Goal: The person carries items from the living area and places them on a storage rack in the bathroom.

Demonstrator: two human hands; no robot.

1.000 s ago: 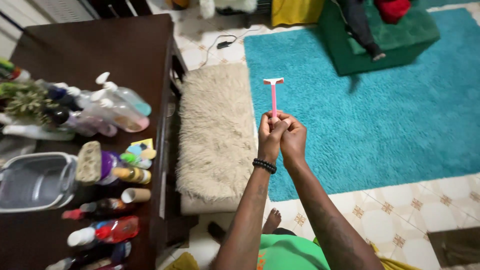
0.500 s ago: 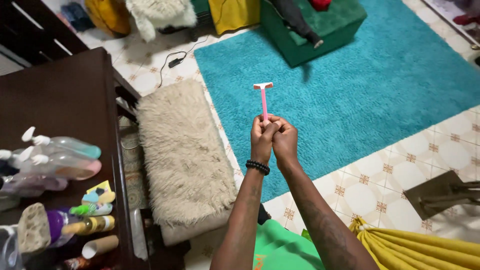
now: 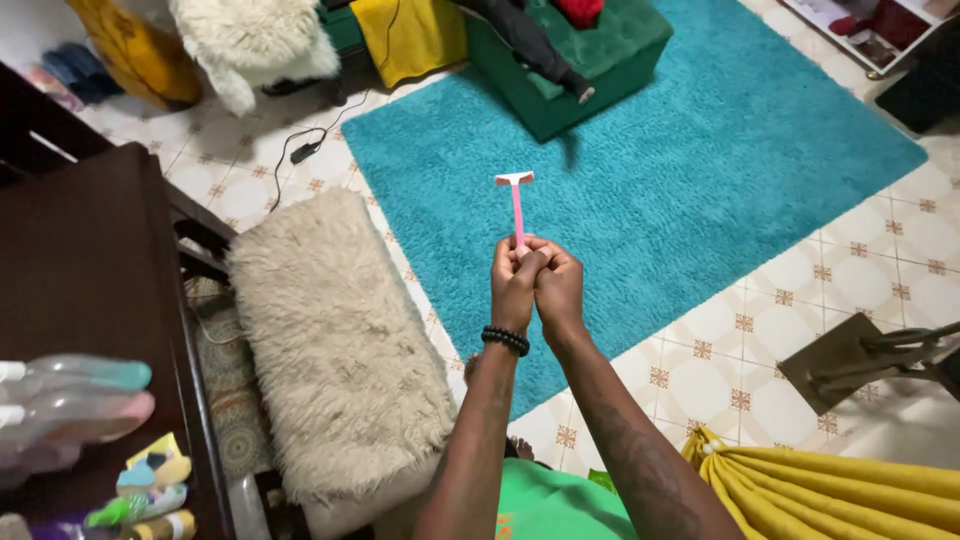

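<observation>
Unmoved in grip — left hand (image 3: 513,283) and right hand (image 3: 558,287) (fingers pressed together) pinch the upright pink razor (image 3: 517,208).

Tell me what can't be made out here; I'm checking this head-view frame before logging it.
- Lower end of the pink razor handle: hidden inside the clasped left hand and right hand.
- Razor blades: too small to see.
- Bottles on the dark table: blurred, cut off by the left edge.
- Person on the green ottoman: cut off by the top edge.

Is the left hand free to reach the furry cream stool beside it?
Probably not right away: the left hand is clasped with the right hand around the pink razor. Nothing blocks the way to the stool.
</observation>
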